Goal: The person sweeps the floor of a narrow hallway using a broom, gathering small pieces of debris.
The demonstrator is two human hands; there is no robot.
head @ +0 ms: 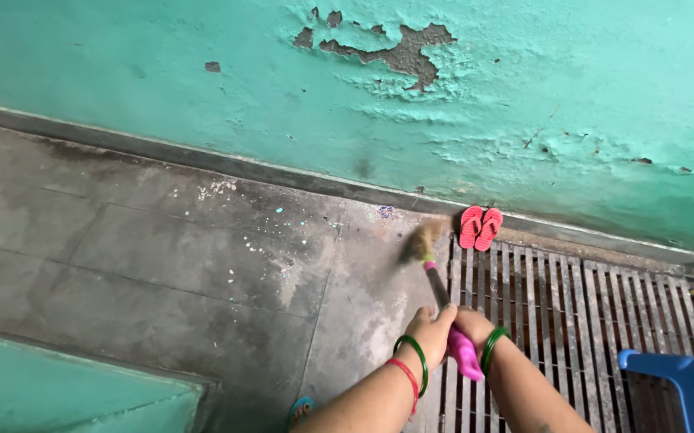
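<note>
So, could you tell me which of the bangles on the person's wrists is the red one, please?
The red bangle sits on the left wrist, just behind a green bangle there. The right wrist's bangle is green too; both hands grip the broom.

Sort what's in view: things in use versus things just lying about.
In use: soft-bristled broom with pink handle, left hand, right hand, grey stone floor.
Lying about: pair of pink flip-flops, blue plastic stool, metal floor grate.
</note>
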